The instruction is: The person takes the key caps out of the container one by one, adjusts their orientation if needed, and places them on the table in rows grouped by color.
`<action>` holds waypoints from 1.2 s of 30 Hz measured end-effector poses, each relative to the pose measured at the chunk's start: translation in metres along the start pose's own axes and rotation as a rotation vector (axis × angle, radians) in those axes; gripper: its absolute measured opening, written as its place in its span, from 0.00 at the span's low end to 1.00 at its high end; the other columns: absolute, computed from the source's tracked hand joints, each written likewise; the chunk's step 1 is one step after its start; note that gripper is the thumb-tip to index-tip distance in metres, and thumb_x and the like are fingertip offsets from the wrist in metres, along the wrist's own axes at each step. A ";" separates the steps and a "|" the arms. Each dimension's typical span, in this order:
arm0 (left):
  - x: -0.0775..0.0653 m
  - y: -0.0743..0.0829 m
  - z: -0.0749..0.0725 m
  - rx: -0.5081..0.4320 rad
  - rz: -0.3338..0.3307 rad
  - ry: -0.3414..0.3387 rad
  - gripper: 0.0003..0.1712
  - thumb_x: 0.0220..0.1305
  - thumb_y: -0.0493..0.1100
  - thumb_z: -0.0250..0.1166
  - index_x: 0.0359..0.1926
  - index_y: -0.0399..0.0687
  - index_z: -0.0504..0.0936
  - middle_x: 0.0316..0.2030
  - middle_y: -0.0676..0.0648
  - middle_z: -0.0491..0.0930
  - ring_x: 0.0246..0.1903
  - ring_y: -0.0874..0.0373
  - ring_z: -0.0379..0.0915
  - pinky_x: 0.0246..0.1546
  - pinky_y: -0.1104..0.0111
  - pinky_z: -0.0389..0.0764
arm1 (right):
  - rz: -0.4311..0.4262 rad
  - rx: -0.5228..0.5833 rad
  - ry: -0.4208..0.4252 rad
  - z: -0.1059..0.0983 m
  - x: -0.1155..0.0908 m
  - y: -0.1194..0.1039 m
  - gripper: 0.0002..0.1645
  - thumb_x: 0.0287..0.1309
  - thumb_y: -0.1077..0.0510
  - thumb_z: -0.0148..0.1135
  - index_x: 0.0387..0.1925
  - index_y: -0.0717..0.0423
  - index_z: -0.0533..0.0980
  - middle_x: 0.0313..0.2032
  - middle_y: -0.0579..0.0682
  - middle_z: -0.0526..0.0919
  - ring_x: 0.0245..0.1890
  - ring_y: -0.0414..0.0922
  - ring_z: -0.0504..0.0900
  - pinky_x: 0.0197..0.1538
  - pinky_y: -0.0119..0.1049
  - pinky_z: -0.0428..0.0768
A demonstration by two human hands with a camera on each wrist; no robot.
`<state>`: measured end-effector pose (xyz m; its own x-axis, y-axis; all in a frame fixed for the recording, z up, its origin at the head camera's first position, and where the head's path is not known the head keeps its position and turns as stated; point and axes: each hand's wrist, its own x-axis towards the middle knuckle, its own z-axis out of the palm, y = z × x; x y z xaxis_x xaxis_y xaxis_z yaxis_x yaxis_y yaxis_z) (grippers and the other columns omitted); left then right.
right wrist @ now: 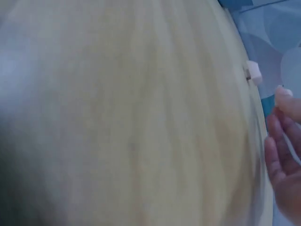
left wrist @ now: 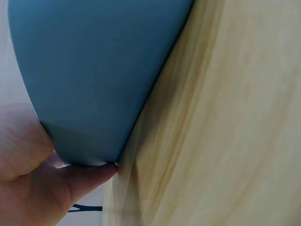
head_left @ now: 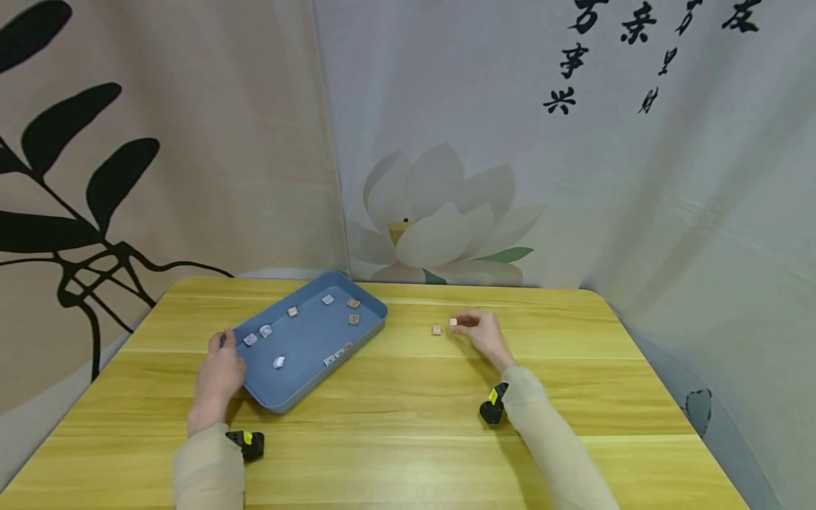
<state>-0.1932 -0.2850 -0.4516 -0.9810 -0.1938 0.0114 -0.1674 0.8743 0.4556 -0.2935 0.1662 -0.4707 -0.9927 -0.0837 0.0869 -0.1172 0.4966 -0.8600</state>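
On the table's left side lies a blue rectangular tray [head_left: 306, 329] with several small light cubes in it, some with dark marks on a face. My left hand [head_left: 219, 375] grips the tray's left rim; in the left wrist view its fingers [left wrist: 89, 181] lie against the tray's outer wall [left wrist: 94, 84]. Right of the tray, my right hand [head_left: 482, 336] pinches a small white cube [head_left: 453, 322] between thumb and fingertips. Just left of it, a second cube [head_left: 436, 330] sits on the wood, also seen as a pale cube [right wrist: 254, 73] in the right wrist view.
The yellow wooden table [head_left: 395, 453] has its far edge against a printed curtain [head_left: 255, 142] with a lotus, leaves and dark characters. Black wrist cameras sit on both sleeves, the left camera [head_left: 250, 445] low and the right camera [head_left: 493, 405] over the table.
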 end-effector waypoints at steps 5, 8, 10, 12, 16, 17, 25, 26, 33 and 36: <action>0.000 0.000 0.000 -0.001 0.007 0.006 0.34 0.63 0.32 0.44 0.68 0.20 0.47 0.66 0.20 0.47 0.36 0.30 0.71 0.38 0.43 0.74 | 0.021 -0.044 0.001 0.001 0.002 0.003 0.14 0.50 0.60 0.70 0.41 0.57 0.84 0.41 0.56 0.87 0.44 0.50 0.84 0.51 0.44 0.80; 0.000 -0.001 0.001 0.002 0.020 0.015 0.34 0.63 0.32 0.44 0.67 0.19 0.48 0.65 0.20 0.48 0.35 0.30 0.71 0.35 0.44 0.74 | 0.034 -0.065 -0.005 0.003 0.003 0.004 0.14 0.50 0.60 0.70 0.41 0.57 0.84 0.41 0.56 0.87 0.45 0.49 0.83 0.51 0.43 0.80; 0.000 -0.001 0.001 0.005 0.030 0.020 0.34 0.63 0.32 0.44 0.67 0.19 0.49 0.65 0.20 0.49 0.36 0.28 0.72 0.35 0.43 0.74 | 0.040 -0.079 -0.009 0.004 0.003 0.003 0.13 0.50 0.60 0.70 0.41 0.57 0.84 0.42 0.56 0.87 0.44 0.49 0.83 0.50 0.43 0.80; 0.001 -0.002 0.002 0.006 0.037 0.022 0.34 0.62 0.32 0.45 0.67 0.19 0.49 0.65 0.20 0.49 0.39 0.25 0.71 0.37 0.41 0.74 | 0.046 -0.089 -0.012 0.004 0.003 0.003 0.13 0.50 0.60 0.70 0.40 0.57 0.84 0.41 0.56 0.87 0.42 0.48 0.83 0.47 0.41 0.81; 0.001 -0.002 0.002 -0.008 0.025 0.021 0.35 0.63 0.32 0.44 0.68 0.19 0.48 0.65 0.20 0.48 0.43 0.21 0.68 0.44 0.38 0.72 | 0.053 -0.105 -0.020 0.005 0.003 0.001 0.12 0.49 0.61 0.70 0.39 0.57 0.84 0.39 0.56 0.86 0.37 0.46 0.82 0.43 0.39 0.81; 0.001 -0.001 0.002 -0.015 0.017 0.016 0.35 0.63 0.32 0.44 0.68 0.20 0.47 0.65 0.20 0.48 0.45 0.20 0.67 0.46 0.38 0.71 | 0.054 -0.107 -0.022 0.005 0.003 0.001 0.12 0.48 0.61 0.70 0.38 0.57 0.84 0.38 0.56 0.86 0.36 0.45 0.82 0.42 0.38 0.81; 0.000 0.001 0.002 -0.066 -0.023 -0.006 0.37 0.64 0.32 0.43 0.69 0.21 0.38 0.68 0.20 0.42 0.49 0.21 0.65 0.51 0.38 0.69 | 0.036 -0.125 -0.048 0.002 0.003 0.002 0.15 0.49 0.61 0.70 0.41 0.58 0.83 0.39 0.55 0.86 0.37 0.45 0.81 0.43 0.38 0.80; 0.000 0.001 0.002 -0.071 -0.028 -0.007 0.37 0.64 0.32 0.42 0.69 0.21 0.37 0.68 0.20 0.41 0.50 0.21 0.64 0.52 0.38 0.69 | 0.035 -0.126 -0.049 0.001 0.003 0.001 0.15 0.49 0.62 0.70 0.42 0.58 0.83 0.40 0.56 0.85 0.37 0.45 0.81 0.43 0.37 0.80; -0.001 0.003 0.002 -0.081 -0.044 0.001 0.37 0.63 0.31 0.42 0.68 0.18 0.38 0.66 0.19 0.43 0.54 0.21 0.60 0.57 0.39 0.65 | 0.046 -0.113 -0.063 -0.004 0.003 -0.005 0.20 0.50 0.61 0.70 0.47 0.60 0.81 0.43 0.58 0.85 0.42 0.50 0.82 0.46 0.39 0.81; 0.000 0.003 0.001 -0.073 -0.050 -0.004 0.37 0.62 0.31 0.42 0.68 0.18 0.38 0.66 0.19 0.44 0.53 0.21 0.61 0.57 0.39 0.66 | 0.045 -0.110 -0.069 -0.008 0.006 -0.010 0.22 0.51 0.60 0.69 0.49 0.61 0.80 0.46 0.58 0.84 0.46 0.52 0.81 0.49 0.43 0.80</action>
<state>-0.1936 -0.2815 -0.4512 -0.9720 -0.2345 -0.0163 -0.2087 0.8286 0.5195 -0.2982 0.1675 -0.4573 -0.9931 -0.1165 0.0109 -0.0783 0.5928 -0.8016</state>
